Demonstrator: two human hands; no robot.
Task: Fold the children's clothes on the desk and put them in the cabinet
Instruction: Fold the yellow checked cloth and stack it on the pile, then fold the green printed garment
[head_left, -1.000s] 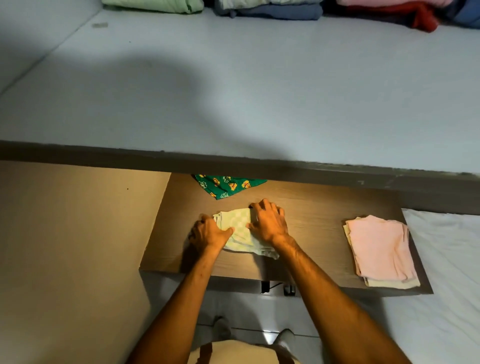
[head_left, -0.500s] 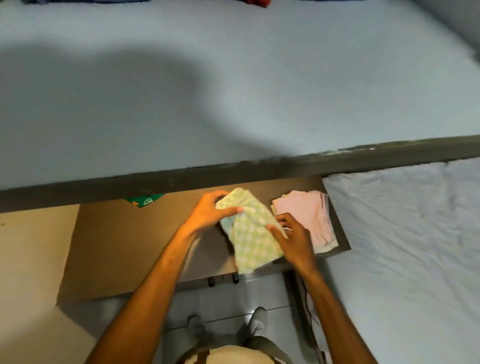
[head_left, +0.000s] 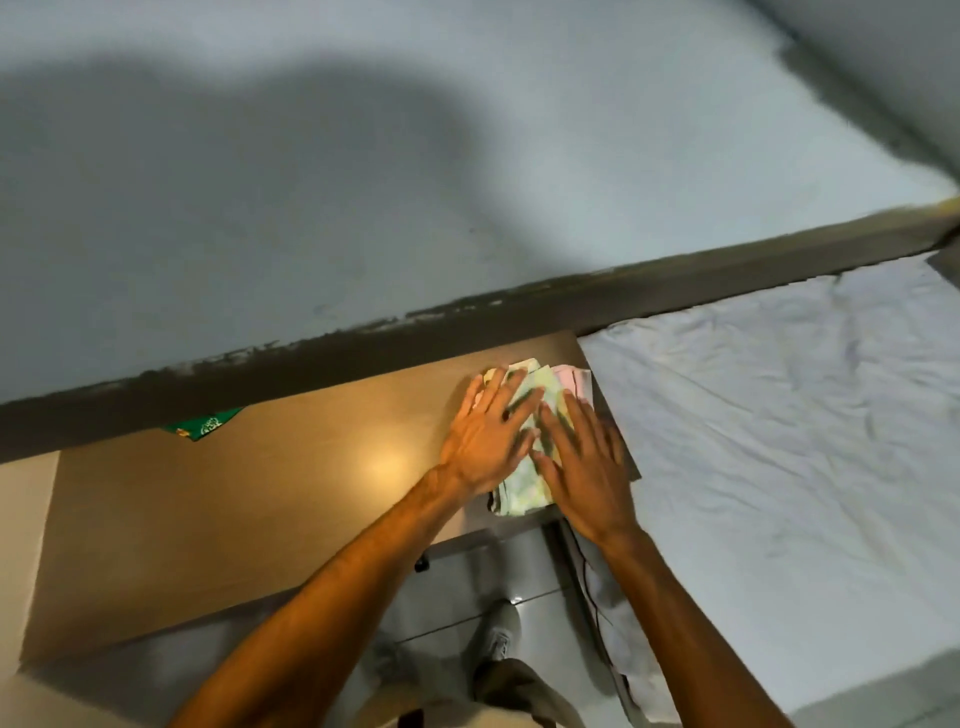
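Note:
A folded pale green checked garment (head_left: 524, 483) lies on top of the pink folded stack (head_left: 574, 379) at the right end of the wooden desk (head_left: 234, 499). My left hand (head_left: 485, 436) and my right hand (head_left: 584, 467) lie flat on the green garment, fingers spread, pressing it down. Only a pink corner of the stack shows past my fingers. A dark green printed garment (head_left: 205, 426) pokes out from under the shelf edge at the desk's far left.
A wide grey surface (head_left: 363, 182) with a dark front edge overhangs the back of the desk. A bed with a white sheet (head_left: 779, 441) borders the desk on the right. Below the desk are the tiled floor and my shoe (head_left: 498, 634).
I lifted the green checked garment from the middle of the desk, carried it right and set it on the pink stack. Both hands now press flat on it.

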